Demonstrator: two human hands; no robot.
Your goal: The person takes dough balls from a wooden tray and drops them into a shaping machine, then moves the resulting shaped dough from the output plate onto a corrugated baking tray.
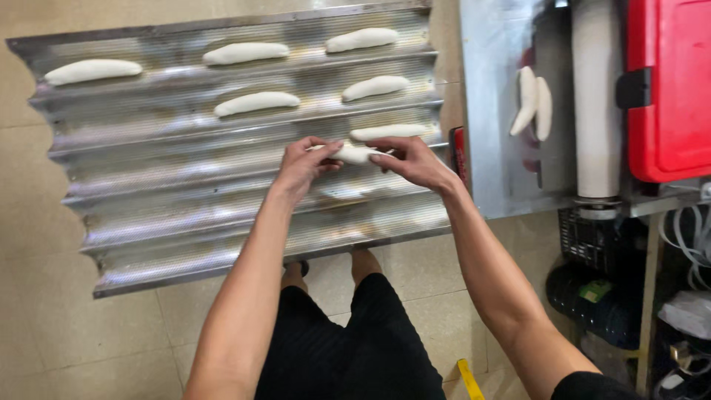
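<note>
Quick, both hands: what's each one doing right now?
Left hand: fingers closed on the left end of the dough piece.
Right hand: pinching the same dough piece's right end over the corrugated tray.

The person wears black ribbed shorts [348,348], with bare forearms and bare hands, no gloves.

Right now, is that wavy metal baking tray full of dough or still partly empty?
Partly empty. The tray carries six dough pieces in its upper grooves, a seventh held by both hands; the lower grooves are bare.
</note>
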